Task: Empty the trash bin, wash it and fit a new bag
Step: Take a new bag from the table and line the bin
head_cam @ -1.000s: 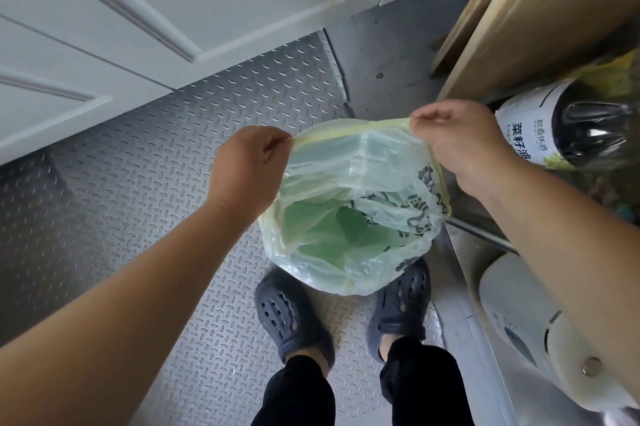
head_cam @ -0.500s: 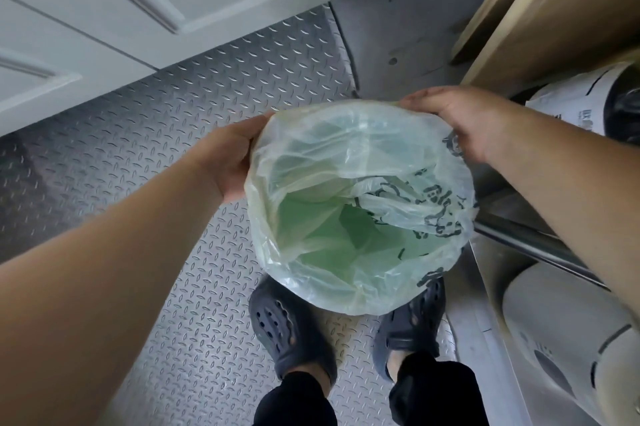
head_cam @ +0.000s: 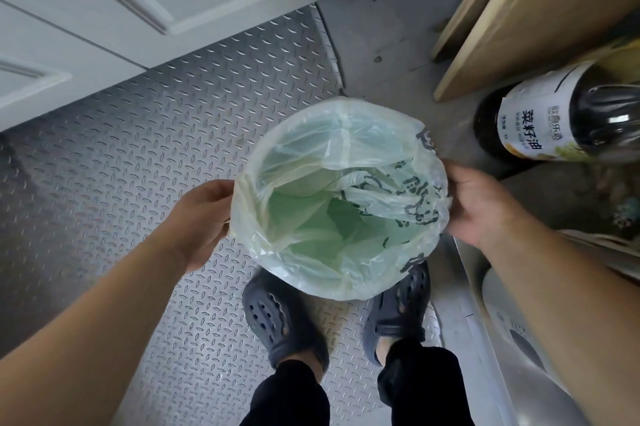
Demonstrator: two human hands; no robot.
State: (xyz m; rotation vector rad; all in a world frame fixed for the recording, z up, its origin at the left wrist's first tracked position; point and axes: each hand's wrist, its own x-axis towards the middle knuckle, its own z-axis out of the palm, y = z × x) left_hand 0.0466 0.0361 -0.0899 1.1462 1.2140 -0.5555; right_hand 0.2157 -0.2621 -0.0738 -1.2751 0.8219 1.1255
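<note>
Bin and bag: the trash bin [head_cam: 341, 231] stands upright on the metal tread-plate floor [head_cam: 173, 134], just ahead of the person's dark clogs [head_cam: 282, 325]. A pale green bag [head_cam: 311, 148] printed with dark markings is draped over its round rim and sags down inside; the bin's own wall is almost wholly covered by the film.
Key relation: the bin mouth faces straight up between the two hands, its axis vertical. The left hand [head_cam: 201, 221] is at the rim's left edge, the right hand [head_cam: 481, 203] at the right edge, opposite each other across the opening; neither is clearly nearer.
Left grip: palm turned in against the bag's folded-over edge, fingers tucked behind the film and hidden, so I cannot tell whether they pinch it or merely press.
Right grip: blurred; fingers curl loosely at the bag's outer skirt, touching it, but a true pinch cannot be confirmed.
Arm pose: both forearms reach down and forward, converging on the bin.
Step in hand: seemingly seating the bag's hem round the rim, a late stage of the task.
Next move calls for: drawing the slack film evenly downward on both sides.
Nearby: a dark oil bottle [head_cam: 561, 117] lies right of the bin, apart from it.
</note>
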